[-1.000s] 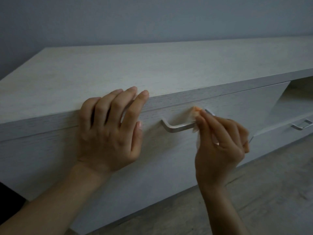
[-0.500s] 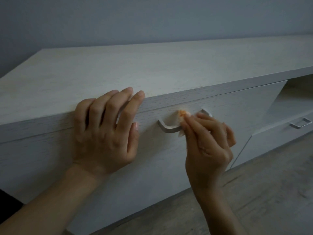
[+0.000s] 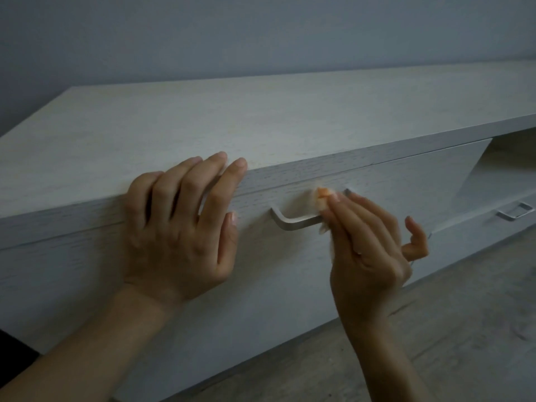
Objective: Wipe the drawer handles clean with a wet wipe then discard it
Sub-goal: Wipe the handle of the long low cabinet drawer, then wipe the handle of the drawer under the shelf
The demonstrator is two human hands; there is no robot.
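Two bare hands are at the front of a long, low cabinet of pale wood grain, seen from above in dim light. The left hand (image 3: 177, 230) lies flat and relaxed against the drawer front (image 3: 290, 285), fingers spread, with the fingertips reaching up over the front edge of the cabinet top (image 3: 261, 117); it holds nothing. Just to its right, a slim metal drawer handle (image 3: 295, 223) stands out from the drawer front. The right hand (image 3: 368, 248) pinches a small crumpled wet wipe (image 3: 319, 198) between thumb and fingers and presses it onto the right part of that handle, covering that end. The wipe is blurred, whitish with an orange tint at the top. The right hand's little finger curls out apart from the others. Far to the right, on a lower drawer, a second handle (image 3: 514, 211) shows, well apart from both hands. A grey wall (image 3: 261, 33) rises behind the cabinet, and a grey wood-look floor (image 3: 435, 343) runs below it.
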